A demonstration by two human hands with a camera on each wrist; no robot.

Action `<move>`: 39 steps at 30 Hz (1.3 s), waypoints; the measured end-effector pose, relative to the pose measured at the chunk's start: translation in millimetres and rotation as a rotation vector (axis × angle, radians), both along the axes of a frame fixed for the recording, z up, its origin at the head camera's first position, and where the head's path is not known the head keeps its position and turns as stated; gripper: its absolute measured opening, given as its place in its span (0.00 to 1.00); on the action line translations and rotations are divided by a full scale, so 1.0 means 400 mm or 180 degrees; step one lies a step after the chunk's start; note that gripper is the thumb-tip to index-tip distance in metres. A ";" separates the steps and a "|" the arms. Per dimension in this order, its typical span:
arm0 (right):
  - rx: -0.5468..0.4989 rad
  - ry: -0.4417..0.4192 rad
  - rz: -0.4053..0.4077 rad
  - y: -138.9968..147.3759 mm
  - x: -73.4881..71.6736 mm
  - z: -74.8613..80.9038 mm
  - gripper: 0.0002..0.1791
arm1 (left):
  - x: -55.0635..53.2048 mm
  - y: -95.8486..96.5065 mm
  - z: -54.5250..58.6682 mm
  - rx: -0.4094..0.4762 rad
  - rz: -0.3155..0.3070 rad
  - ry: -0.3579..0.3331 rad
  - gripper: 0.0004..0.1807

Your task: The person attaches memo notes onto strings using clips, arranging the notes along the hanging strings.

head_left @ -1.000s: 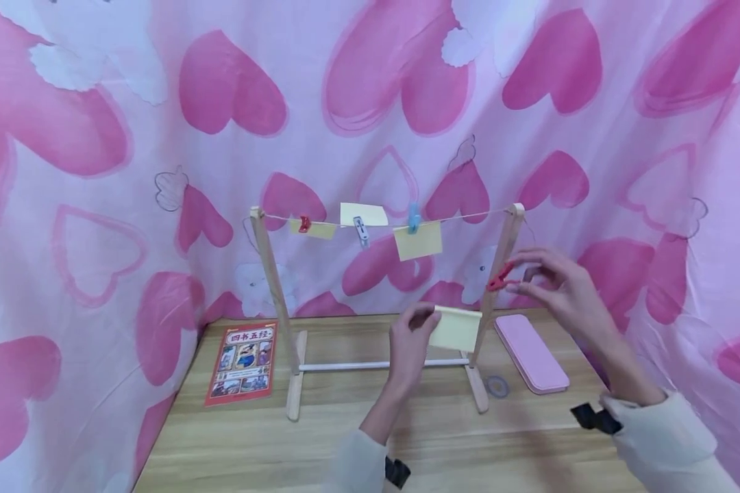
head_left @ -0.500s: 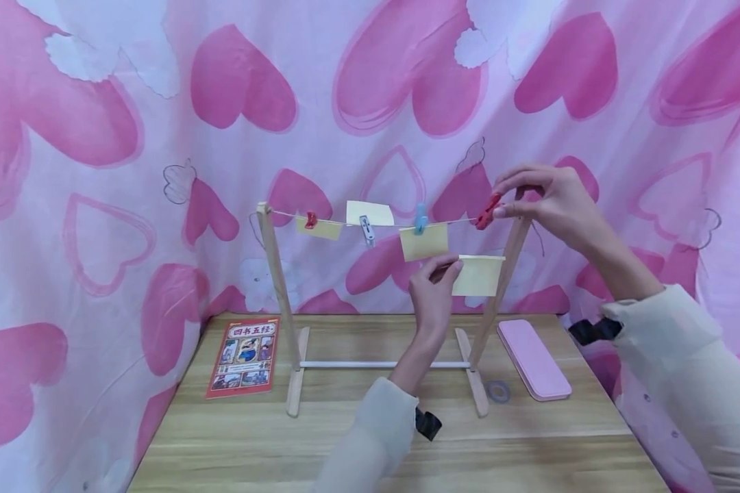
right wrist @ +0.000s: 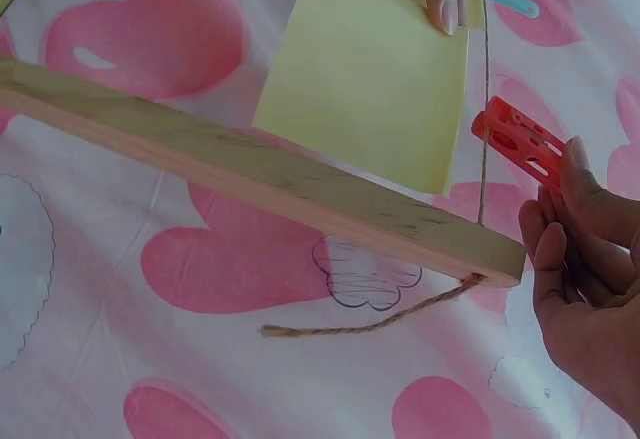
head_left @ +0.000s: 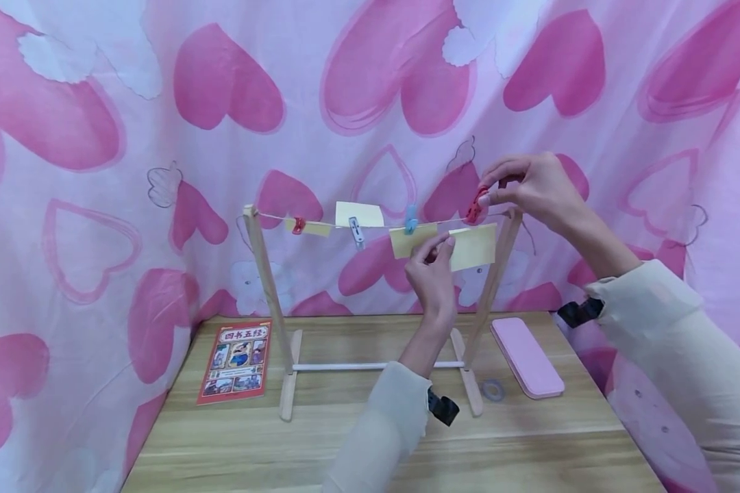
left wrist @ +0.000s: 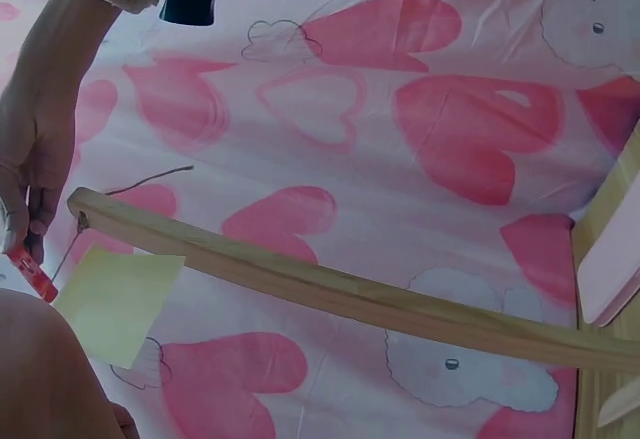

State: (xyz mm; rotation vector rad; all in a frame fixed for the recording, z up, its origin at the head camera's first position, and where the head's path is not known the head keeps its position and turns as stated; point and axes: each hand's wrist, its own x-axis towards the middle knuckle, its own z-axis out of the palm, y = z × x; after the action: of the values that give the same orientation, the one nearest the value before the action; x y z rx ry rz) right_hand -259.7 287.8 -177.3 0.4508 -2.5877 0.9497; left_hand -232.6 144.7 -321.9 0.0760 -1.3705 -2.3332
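Note:
My left hand point(head_left: 433, 277) pinches a yellow sticky note point(head_left: 473, 248) by its upper left corner, just under the string point(right wrist: 485, 89) near the stand's right post. Between thumb and fingers, my right hand point(head_left: 533, 188) holds a red clothespin point(head_left: 476, 205) above the note. In the right wrist view the tip of the red clothespin point(right wrist: 515, 137) overlaps the string, and the note's folded edge lies beside it. Left along the string hang more notes, held by a blue clothespin point(head_left: 411, 220), a white clothespin point(head_left: 357, 233) and another red clothespin point(head_left: 299, 225).
The wooden stand point(head_left: 264, 274) rises from the table point(head_left: 222, 445). A red-covered book point(head_left: 234, 361) lies to its left. On the right are a pink case point(head_left: 527, 357) and a grey ring point(head_left: 492, 390). A pink heart-patterned curtain point(head_left: 117, 274) hangs behind.
Both hands have risen to the string, the left bringing the sticky note and the right the red clothespin. Over the last half second the note has come up closer to the string.

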 end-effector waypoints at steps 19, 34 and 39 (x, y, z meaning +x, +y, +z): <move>0.0443 -0.0184 0.0319 -0.033 -0.013 0.002 0.10 | -0.011 0.000 0.031 0.0194 0.0125 0.0149 0.08; 0.0692 -0.0121 0.0411 0.006 0.017 -0.029 0.22 | 0.023 0.013 -0.024 -0.0220 -0.0163 0.0046 0.12; 0.0594 0.0068 0.0396 0.009 0.039 -0.053 0.35 | 0.068 -0.061 -0.109 -0.0722 -0.0188 0.0436 0.09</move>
State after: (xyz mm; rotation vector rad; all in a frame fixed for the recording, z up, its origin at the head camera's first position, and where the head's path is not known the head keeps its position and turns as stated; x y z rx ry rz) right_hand -244.1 291.3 -198.4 0.6745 -2.6661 0.7395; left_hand -205.5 120.2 -365.7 -0.1910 -1.5747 -2.1678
